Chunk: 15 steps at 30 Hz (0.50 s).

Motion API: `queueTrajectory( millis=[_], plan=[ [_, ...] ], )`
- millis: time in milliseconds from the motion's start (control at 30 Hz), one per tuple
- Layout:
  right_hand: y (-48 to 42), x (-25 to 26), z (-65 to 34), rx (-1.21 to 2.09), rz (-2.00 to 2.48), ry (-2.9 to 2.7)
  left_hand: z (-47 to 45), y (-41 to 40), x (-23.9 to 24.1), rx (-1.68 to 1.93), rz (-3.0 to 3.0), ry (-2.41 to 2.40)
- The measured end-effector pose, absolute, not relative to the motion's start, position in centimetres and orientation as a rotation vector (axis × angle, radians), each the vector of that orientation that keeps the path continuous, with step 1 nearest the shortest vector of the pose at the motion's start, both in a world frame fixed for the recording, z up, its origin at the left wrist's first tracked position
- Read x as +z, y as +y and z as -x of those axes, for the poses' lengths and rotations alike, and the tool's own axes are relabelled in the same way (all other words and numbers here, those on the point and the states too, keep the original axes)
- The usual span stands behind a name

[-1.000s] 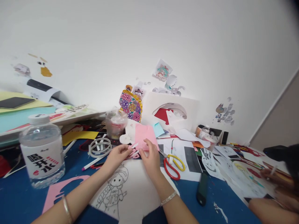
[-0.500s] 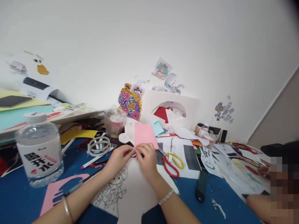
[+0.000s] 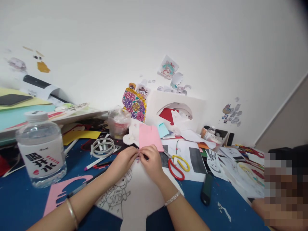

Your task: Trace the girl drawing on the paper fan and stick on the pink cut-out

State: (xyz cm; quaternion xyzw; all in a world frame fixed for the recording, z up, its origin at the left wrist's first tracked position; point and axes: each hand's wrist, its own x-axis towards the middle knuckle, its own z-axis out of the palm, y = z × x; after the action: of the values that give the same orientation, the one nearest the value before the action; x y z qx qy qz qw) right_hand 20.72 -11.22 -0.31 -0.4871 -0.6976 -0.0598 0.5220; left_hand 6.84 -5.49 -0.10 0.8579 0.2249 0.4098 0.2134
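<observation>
L hand [image 3: 125, 159] & R hand [image 3: 152, 161] pinch small piece [image 3: 139, 154] (mostly hidden) tip-to-tip, prob. for ctrl. Scissors [image 3: 170, 165] lie R of both, prob. handy.

Wall: plain off-white [image 3: 96, 35], matte. Paper pictures on it: mustard cutout [image 3: 43, 66] at left, square drawing [image 3: 167, 67] near centre, small cluster [image 3: 232, 114] at right. Pale strip [image 3: 282, 107] slants along the wall's right edge; beige surface [image 3: 290, 125] beyond. Table [image 3: 216, 192]: blue top, against wall. Light: soft, dimmer toward upper right.
</observation>
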Motion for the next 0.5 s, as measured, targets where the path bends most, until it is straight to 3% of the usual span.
queueTrajectory(
  millis=[500],
  plan=[
    [-11.01,-0.27,-21.09,-0.008,1.124,-1.598,-6.66,-5.48,0.48,1.147,-2.327,0.656]
  ],
)
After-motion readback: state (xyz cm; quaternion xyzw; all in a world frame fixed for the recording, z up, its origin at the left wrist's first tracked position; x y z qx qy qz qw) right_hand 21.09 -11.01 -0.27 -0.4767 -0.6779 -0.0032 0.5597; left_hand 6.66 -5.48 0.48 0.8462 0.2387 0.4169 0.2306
